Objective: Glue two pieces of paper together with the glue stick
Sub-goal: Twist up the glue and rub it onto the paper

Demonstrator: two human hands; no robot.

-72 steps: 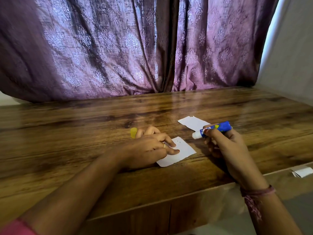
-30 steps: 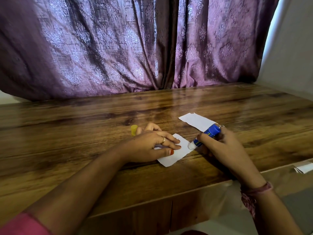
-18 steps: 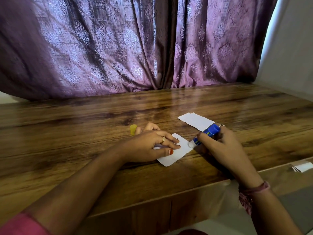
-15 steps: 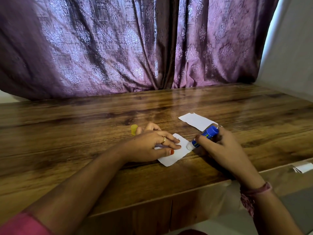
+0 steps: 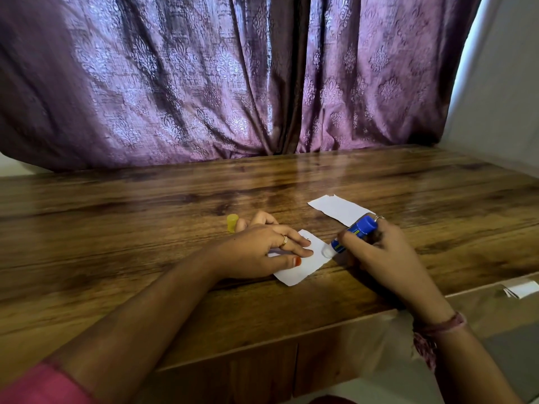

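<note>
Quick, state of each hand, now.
Left hand: open, fingers pressing the near paper piece flat.
Right hand: holding the blue glue stick.

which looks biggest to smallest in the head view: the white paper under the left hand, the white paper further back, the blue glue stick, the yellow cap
1-2. Near white paper, partly hidden by the left hand, and far white paper: too alike to rank.
3. Blue glue stick.
4. Yellow cap.

purple patterned curtain [image 5: 204, 83] hangs right behind the wooden table [image 5: 145, 199]; pale wall [image 5: 501, 97] to its right; maybe folded paper [image 5: 522, 288] below the table's right edge
</note>
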